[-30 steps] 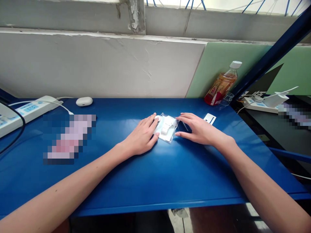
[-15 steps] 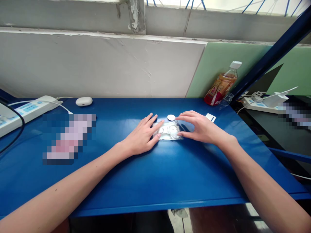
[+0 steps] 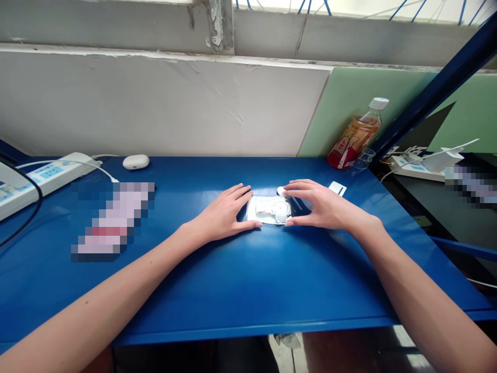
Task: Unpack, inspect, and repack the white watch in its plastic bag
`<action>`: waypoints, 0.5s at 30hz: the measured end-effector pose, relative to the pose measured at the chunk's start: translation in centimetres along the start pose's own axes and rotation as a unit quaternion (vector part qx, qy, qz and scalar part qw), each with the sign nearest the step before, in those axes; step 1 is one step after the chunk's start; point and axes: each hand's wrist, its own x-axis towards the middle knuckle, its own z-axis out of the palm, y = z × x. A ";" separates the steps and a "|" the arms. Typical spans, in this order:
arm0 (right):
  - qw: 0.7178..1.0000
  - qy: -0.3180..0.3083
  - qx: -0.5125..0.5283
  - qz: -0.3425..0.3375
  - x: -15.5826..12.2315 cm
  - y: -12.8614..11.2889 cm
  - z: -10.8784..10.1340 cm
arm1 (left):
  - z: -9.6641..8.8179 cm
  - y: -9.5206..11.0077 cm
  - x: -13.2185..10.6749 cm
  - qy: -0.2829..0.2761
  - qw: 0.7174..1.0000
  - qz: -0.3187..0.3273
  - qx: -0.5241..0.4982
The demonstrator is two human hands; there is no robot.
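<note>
A clear plastic packet (image 3: pixel 262 215) lies flat on the blue desk between my hands, with white, shiny, partly round contents that glare makes hard to name. My left hand (image 3: pixel 223 215) rests open at the packet's left end, its thumb by the lower edge and its fingers near the upper left corner. On the other side, my right hand (image 3: pixel 324 204) is open, thumb at the packet's lower right corner and fingers above its upper right. Just beyond the packet, a small white round disc (image 3: pixel 280 191) is partly covered by my right fingertips.
A white card (image 3: pixel 337 188) lies behind my right hand. A drink bottle (image 3: pixel 355 137) leans at the back right by a blue post. On the left are a white earbud case (image 3: pixel 135 161), a power strip (image 3: pixel 50 176) with cables, and a blurred-out phone-like object (image 3: pixel 116 220).
My left fingers have shifted off the packet's top to its left end. The white disc has moved slightly right, under my right fingertips. The right hand has barely moved.
</note>
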 end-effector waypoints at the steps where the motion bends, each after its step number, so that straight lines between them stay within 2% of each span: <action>1: 1.000 -0.001 0.001 0.000 0.0 0.0 0.0 | -0.1 -0.2 0.0 -0.002 1.000 0.003 -0.002; 15: 1.000 0.014 -0.018 -0.001 0.3 -0.1 0.9 | 0.3 -0.4 0.0 0.053 0.997 0.003 -0.048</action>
